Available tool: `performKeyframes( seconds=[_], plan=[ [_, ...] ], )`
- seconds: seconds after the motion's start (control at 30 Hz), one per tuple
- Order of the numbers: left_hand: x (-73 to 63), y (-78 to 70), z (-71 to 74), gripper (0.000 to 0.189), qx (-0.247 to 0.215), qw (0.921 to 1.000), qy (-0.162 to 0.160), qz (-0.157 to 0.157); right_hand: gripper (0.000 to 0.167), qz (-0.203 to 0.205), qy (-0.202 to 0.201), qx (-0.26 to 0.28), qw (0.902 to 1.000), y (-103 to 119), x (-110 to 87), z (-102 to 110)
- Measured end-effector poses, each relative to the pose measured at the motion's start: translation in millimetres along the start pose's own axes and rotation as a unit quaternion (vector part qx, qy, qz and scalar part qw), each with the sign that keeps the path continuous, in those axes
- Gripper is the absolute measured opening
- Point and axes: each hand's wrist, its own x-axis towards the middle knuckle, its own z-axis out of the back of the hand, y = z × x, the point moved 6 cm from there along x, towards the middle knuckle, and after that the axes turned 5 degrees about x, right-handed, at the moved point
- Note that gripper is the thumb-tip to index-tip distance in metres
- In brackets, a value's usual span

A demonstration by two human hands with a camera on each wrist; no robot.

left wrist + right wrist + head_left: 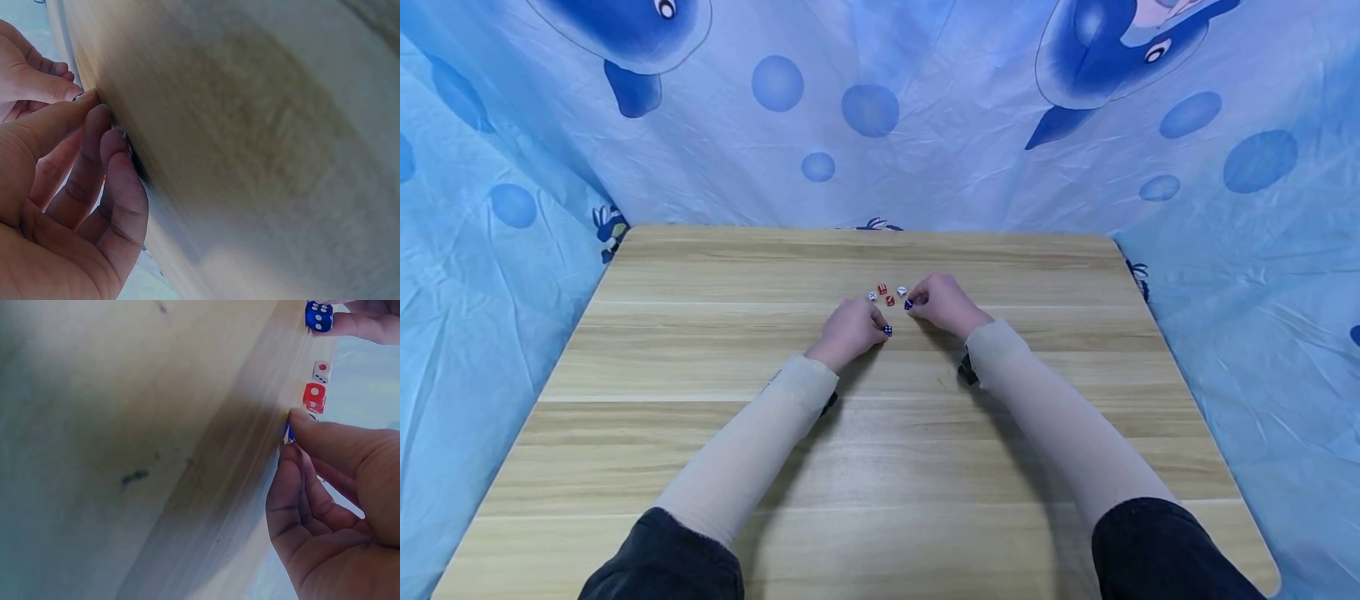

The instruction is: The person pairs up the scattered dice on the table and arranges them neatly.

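Note:
My left hand point(850, 332) pinches a blue die point(887, 331) with white dots between thumb and fingertips, close over the table. That die point(319, 317) shows plainly at the top of the right wrist view. A second blue die point(908, 304) is pinched by my right hand point(945, 302), its fingertips covering most of it in the right wrist view. Between and beyond the hands lie two red dice point(891, 301) and two white dice point(872, 296) in a small cluster. One white die point(902, 292) sits just behind the right hand's blue die.
The wood-grain table point(700, 350) stretches out on all sides of the hands. Behind it and along both sides hangs a blue sheet point(925, 183) with whale and bubble prints. Both forearms cross the front part of the table.

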Motion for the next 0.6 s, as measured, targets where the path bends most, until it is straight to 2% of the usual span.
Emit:
performKeyframes(
  seconds=[0.2,0.33,0.47,0.6],
  plan=[
    [-0.8,-1.6,0.9,0.008,0.002,1.0,0.001,-0.001,0.02,-0.005,-0.003,0.001,1.0,-1,-1.0,-2],
    [-1.0,-2.3,1.0,0.008,0.001,1.0,0.004,0.0,0.018,0.006,-0.006,0.002,1.0,2,-4.4,-4],
    [-0.5,-2.1,0.4,0.007,0.0,1.0,0.004,0.003,0.014,0.022,0.002,0.006,0.9997,7,-8.6,-7],
    [-0.3,-2.0,0.4,0.006,0.002,1.0,0.002,0.004,0.015,0.019,0.011,0.012,0.9997,9,-12.9,-11]
  ],
)
